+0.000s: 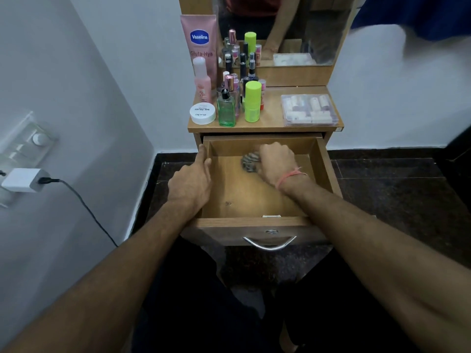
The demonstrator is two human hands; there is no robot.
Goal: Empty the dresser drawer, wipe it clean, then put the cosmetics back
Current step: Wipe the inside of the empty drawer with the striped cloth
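Note:
The wooden drawer (323, 159) is pulled out and holds no cosmetics. My right hand (276, 161) is inside it near the back, shut on a grey patterned cloth (249, 162) pressed to the drawer floor. My left hand (192, 179) grips the drawer's left wall, thumb along the rim. The cosmetics stand on the dresser top (270, 108): a pink Vaseline tube (200, 44), a pink bottle (202, 81), a white nail polish remover jar (203, 113), a green glass bottle (226, 109), a lime-green bottle (252, 101), several small nail polish bottles (235, 80), and a clear plastic box (309, 110).
A mirror (293, 29) rises behind the dresser top. The drawer's metal handle (269, 243) faces me. On the left wall hang a switch panel (25, 143) and a white charger (24, 180) with a black cable. The floor is dark stone.

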